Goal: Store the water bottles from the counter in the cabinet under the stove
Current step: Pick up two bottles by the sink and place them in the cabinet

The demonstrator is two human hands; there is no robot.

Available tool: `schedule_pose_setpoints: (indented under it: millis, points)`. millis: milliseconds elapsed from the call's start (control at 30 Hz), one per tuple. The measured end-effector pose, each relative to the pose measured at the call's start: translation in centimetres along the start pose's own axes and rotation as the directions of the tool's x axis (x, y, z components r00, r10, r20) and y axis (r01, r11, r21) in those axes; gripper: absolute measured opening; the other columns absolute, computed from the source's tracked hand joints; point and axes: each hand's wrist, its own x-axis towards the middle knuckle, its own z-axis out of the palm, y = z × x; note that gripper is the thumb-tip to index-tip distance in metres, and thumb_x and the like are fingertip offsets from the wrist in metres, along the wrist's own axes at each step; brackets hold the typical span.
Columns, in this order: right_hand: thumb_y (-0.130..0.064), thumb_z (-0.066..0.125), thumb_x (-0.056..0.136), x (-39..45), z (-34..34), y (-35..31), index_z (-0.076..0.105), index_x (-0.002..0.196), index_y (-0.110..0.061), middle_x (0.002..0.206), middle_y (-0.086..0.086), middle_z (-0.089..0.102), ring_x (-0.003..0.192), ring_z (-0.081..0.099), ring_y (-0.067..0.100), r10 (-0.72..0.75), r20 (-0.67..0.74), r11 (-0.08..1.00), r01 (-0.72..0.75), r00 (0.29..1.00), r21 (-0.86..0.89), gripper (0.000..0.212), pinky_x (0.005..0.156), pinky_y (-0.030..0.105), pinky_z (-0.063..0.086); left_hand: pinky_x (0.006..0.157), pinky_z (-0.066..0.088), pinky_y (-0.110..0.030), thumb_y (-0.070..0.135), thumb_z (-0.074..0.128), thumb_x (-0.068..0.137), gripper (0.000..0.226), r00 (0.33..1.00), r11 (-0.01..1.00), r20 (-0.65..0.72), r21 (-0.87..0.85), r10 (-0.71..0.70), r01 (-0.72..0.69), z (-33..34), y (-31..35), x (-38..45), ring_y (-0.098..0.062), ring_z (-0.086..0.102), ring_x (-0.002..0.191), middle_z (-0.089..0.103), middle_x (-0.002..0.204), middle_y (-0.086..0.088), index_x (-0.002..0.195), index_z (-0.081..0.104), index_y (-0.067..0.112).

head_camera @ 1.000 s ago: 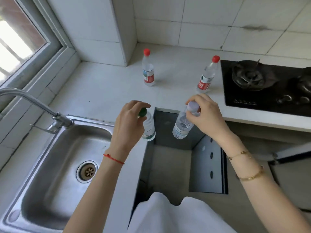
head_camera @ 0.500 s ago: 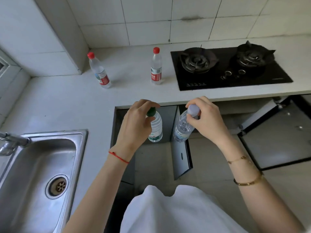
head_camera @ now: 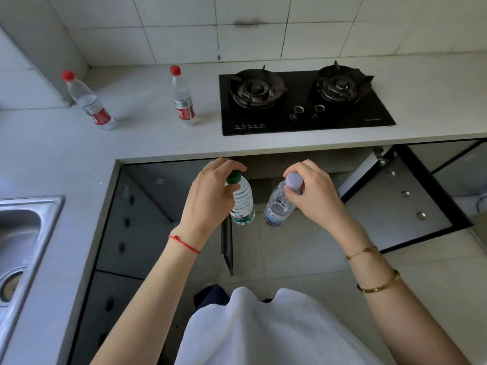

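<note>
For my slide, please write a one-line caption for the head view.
Each hand carries one bottle by its cap below the stove: left hand, right hand; two red-capped bottles wait on the counter.

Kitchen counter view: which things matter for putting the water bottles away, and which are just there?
Belongs to the job:
green-capped clear plastic bottle
pale-capped clear plastic bottle
two red-capped clear bottles
open dark cabinet door

Just there:
black two-burner gas stove
steel sink

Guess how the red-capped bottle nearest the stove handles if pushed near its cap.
The red-capped bottle stands tall and narrow on the counter, so it probably tips rather than slides. It looks full, so fairly heavy. On its side, the round body would likely roll.
</note>
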Motion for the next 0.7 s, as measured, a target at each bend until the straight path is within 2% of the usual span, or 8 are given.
schedule_pose_setpoints:
  millis: [133,267,467,567,700]
  points:
    - [-0.008,0.065,0.081,0.5,-1.2,3.7,0.059,0.097,-0.013,0.101,-0.001,0.054,0.080,0.053,0.017,0.030,0.001,1.000,-0.030,1.000,-0.002,0.018,0.067,0.029,0.045,0.088,0.055,-0.030,0.000,0.068,0.084,0.038,1.000,0.999,0.015,-0.032,-0.020,0.020,4.0,1.9,2.0,-0.018,0.061,0.107,0.064,0.119,0.004,0.116,0.066,0.020]
    - [-0.007,0.067,0.080,2.3,-1.1,7.7,0.060,0.096,-0.012,0.101,0.000,0.055,0.083,0.054,0.017,0.088,0.001,0.996,-0.088,0.996,-0.006,0.019,0.069,0.026,0.041,0.083,0.057,-0.036,0.000,0.068,0.084,0.036,0.999,0.997,0.029,-0.062,-0.044,0.046,8.2,2.9,4.3,-0.020,0.061,0.104,0.064,0.118,0.002,0.115,0.066,0.018]
    - [-0.008,0.070,0.078,6.9,1.8,14.0,0.059,0.094,-0.011,0.101,0.002,0.054,0.085,0.057,0.021,0.141,0.102,0.989,-0.145,0.985,0.026,0.020,0.075,0.034,0.050,0.083,0.056,-0.032,0.000,0.067,0.083,0.036,0.989,0.986,0.025,-0.070,-0.149,0.150,15.1,2.0,8.2,-0.018,0.061,0.103,0.066,0.116,0.003,0.114,0.067,0.019]
    - [-0.008,0.070,0.077,9.6,3.9,17.2,0.060,0.094,-0.010,0.102,0.003,0.055,0.088,0.057,0.021,0.162,0.152,0.985,-0.169,0.975,0.032,0.020,0.074,0.030,0.047,0.081,0.054,-0.029,0.000,0.068,0.081,0.036,0.983,0.982,0.043,-0.057,-0.179,0.181,18.6,0.7,10.4,-0.018,0.062,0.099,0.067,0.113,0.003,0.112,0.068,0.018]
    - [-0.006,0.068,0.080,12.6,7.1,21.3,0.060,0.095,-0.008,0.104,0.003,0.054,0.090,0.055,0.021,0.174,0.201,0.982,-0.186,0.964,0.043,0.017,0.078,0.030,0.046,0.082,0.057,-0.034,0.001,0.070,0.081,0.035,0.973,0.973,0.060,-0.056,-0.221,0.225,23.6,-2.0,12.7,-0.018,0.064,0.098,0.068,0.113,0.002,0.112,0.068,0.017]
